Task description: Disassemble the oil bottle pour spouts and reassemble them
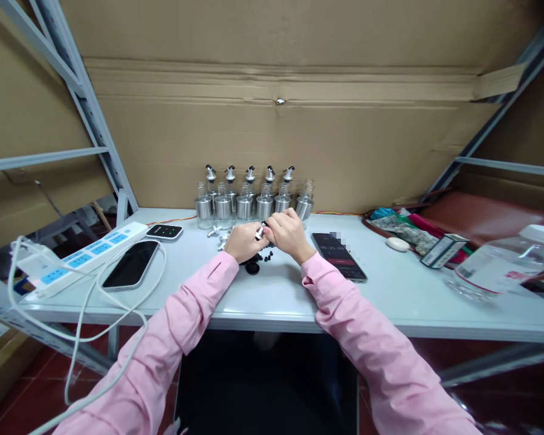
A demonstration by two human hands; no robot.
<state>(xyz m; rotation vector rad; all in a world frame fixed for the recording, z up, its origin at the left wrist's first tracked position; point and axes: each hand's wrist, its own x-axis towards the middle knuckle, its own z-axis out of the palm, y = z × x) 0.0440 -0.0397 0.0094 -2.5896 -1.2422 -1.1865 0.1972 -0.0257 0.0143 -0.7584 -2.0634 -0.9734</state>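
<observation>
Right now, both hands are together over the middle of the pale counter (276, 296), working in close on one small piece. The left hand (243, 243) is closed, fingers wrapped around a small shiny silver metal fitting (260, 232) with a dark end, and the right hand (290, 235) is curled in from the other side, fingertips right up at that dark end; whether it pinches the piece itself, I cannot tell. So the fitting sits between the two, lifted above the counter. Just behind them stand the bottles, upright in two rows. At the back, five silver pourer spouts with black tips (250, 174) are already up on their clear glass bottles with brushed-metal sleeves (232, 196). Now the front row: more clear glass bottles with the same metal sleeves (204, 208), and every neck there is bare, no spout on any of them. Loose bits, too: small silver metal parts (214, 231) lie beside the left hand, a round black cap (252, 267) sits just below the hands, and tiny black pieces (269, 257) are scattered next to it. Over on the right, a dark phone (340, 257) lies flat with numbers on its screen, well clear of the bottles.
</observation>
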